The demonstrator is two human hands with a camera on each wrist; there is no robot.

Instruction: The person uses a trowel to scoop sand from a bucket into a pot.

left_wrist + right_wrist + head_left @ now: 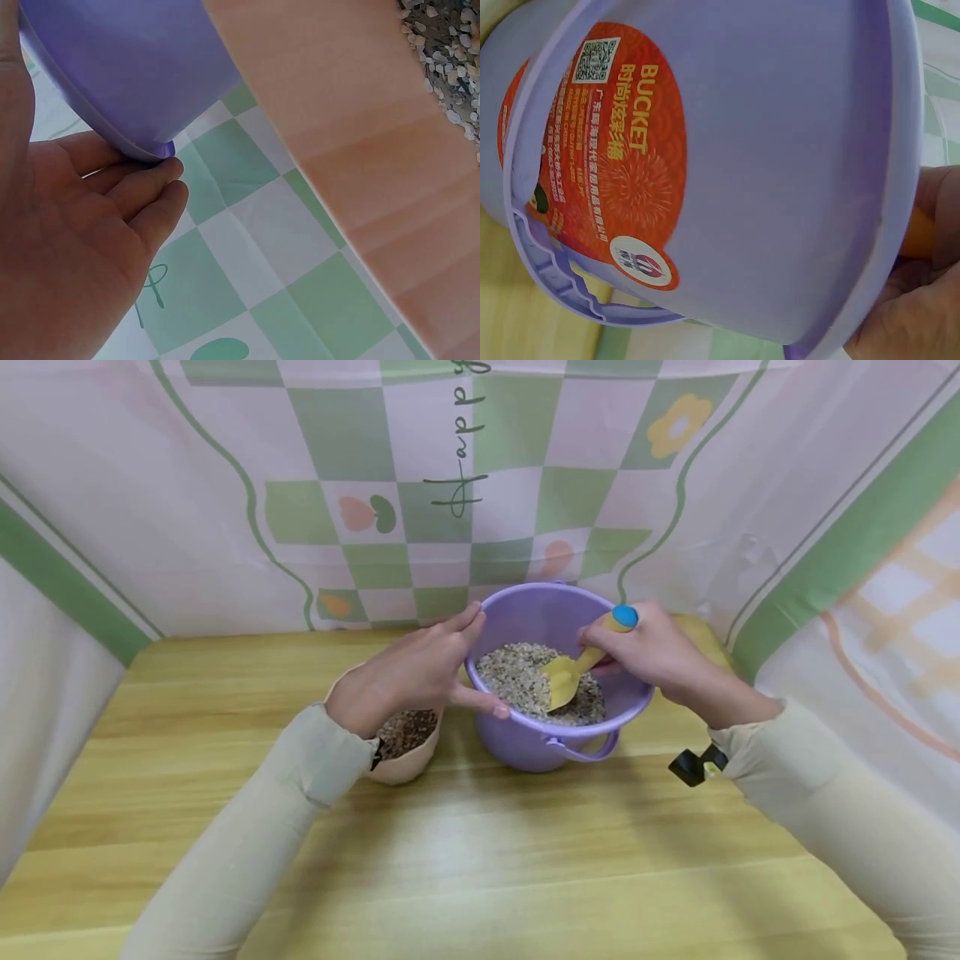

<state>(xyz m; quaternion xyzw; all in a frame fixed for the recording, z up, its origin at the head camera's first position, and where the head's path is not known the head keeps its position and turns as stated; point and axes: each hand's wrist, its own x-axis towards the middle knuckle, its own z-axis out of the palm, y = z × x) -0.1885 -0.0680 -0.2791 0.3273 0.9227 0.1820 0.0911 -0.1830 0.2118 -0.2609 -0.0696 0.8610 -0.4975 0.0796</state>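
Observation:
A purple bucket stands on the table, partly filled with coarse pale gravel. My left hand holds the bucket's left rim, its thumb along the near side and its fingers toward the far side. In the left wrist view, bent fingers meet the purple rim. My right hand grips a yellow scoop with a blue handle end. The scoop's blade is in the gravel. Below my left forearm sits a beige pot with dark, grainy bits, partly hidden by that hand.
The bucket's handle hangs at its near side, and an orange label shows on its wall. A wooden table lies beneath. Behind it hangs a green-and-white checked cloth, with more cloth at both sides.

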